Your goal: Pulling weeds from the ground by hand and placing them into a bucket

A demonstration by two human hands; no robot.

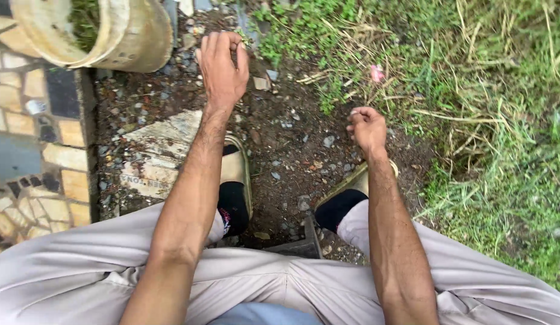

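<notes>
I am crouched over bare, stony soil (292, 138). My left hand (223, 66) reaches forward above the soil, just right of a cream pot (132, 39). I see the back of that hand; its fingers curl downward and whatever is under them is hidden. My right hand (367, 127) hovers lower over the dirt near the grass edge, fingers closed in a loose fist with nothing showing in it. My feet wear tan sandals (236, 174) and black socks, and my knees in beige trousers fill the bottom of the view.
The pot holds green plants and stands at the corner of a mosaic stone paving (27, 120). A flat pale slab (159, 150) lies by my left foot. Grass and dry stalks (503, 120) cover the right side, with a small pink scrap (376, 73) among them.
</notes>
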